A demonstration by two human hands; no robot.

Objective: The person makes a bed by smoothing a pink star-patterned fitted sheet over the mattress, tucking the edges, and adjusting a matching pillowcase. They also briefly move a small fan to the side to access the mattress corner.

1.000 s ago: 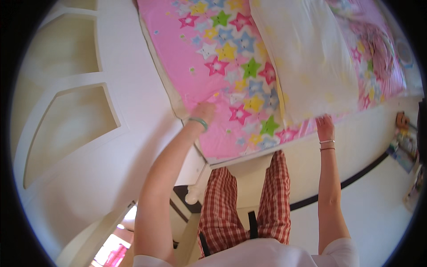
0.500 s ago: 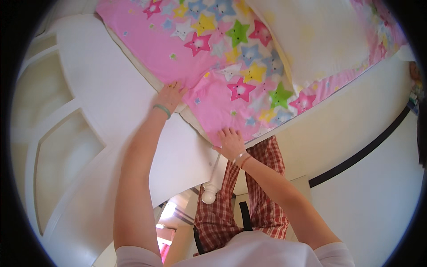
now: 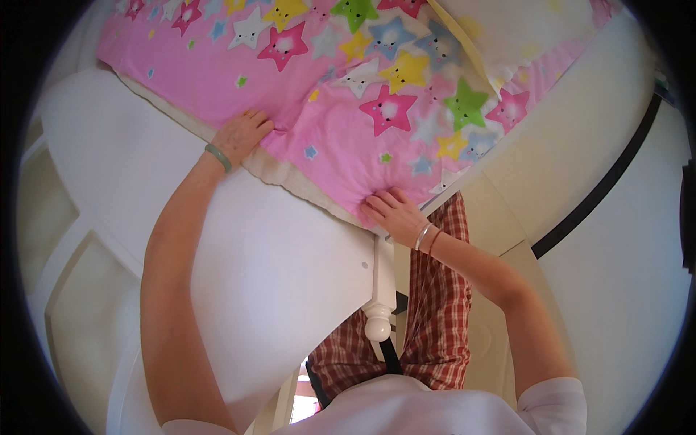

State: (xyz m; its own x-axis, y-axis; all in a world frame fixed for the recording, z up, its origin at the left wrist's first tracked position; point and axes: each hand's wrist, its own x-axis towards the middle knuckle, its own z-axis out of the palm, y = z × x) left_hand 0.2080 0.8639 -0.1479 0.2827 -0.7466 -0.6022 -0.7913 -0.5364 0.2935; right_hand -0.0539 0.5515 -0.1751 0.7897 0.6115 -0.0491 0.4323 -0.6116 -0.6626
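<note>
A pink bed sheet (image 3: 210, 87) printed with colourful stars covers a mattress. Its front edge shows a cream-coloured layer (image 3: 284, 174) underneath. My left hand (image 3: 241, 136), wearing a green bangle, grips the sheet's edge midway along the headboard side, its fingertips curled into a fold. At the near right corner my right hand (image 3: 395, 214), with a silver bangle and a red cord at the wrist, bunches the fabric under bent fingers. Small wrinkles run out from both hands. The thumbs are mostly hidden.
The white headboard (image 3: 254, 268) curves along the left and front, with cut-out openings at left. A white post with a round knob (image 3: 378, 324) stands close to my body. A pale pillow (image 3: 522, 36) lies at the far right. A black strip (image 3: 602, 185) crosses the right side.
The view has shifted, with the headboard and its knob showing more. Both hands stay at the sheet's edge; the fingers of my right hand are now more bent, and the cloth around them is more wrinkled.
</note>
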